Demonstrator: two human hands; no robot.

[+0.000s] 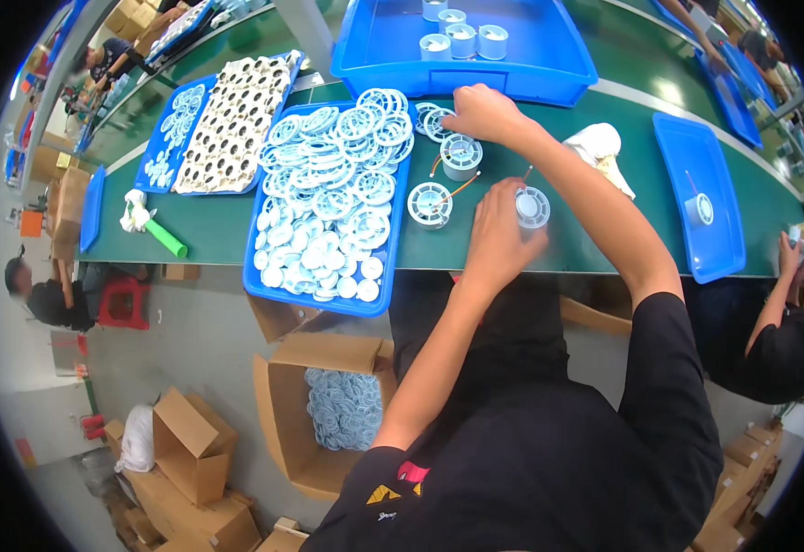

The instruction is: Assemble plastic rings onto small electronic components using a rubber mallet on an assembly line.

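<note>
My left hand point(496, 232) is closed around the side of a pale blue round plastic housing point(532, 209), its spoked face turned up. Farther off, my right hand point(486, 112) has its fingers curled, the tips at a pale blue plastic ring point(438, 124) by the blue bin; exactly how they grip it is partly hidden. Between the hands stands another housing point(462, 154) with a spoked top. To its lower left sits one more housing point(429, 204), an orange wire sticking out. At left, a blue tray point(386, 293) is heaped with pale blue rings and small discs.
A large blue bin point(540, 78) with several cups stands behind. Left are an egg-carton tray point(236, 120) and a green-handled tool point(167, 239). A white cloth bundle point(595, 145) and a blue tray point(728, 248) lie right. Below, an open carton point(277, 405) holds rings. Other people work nearby.
</note>
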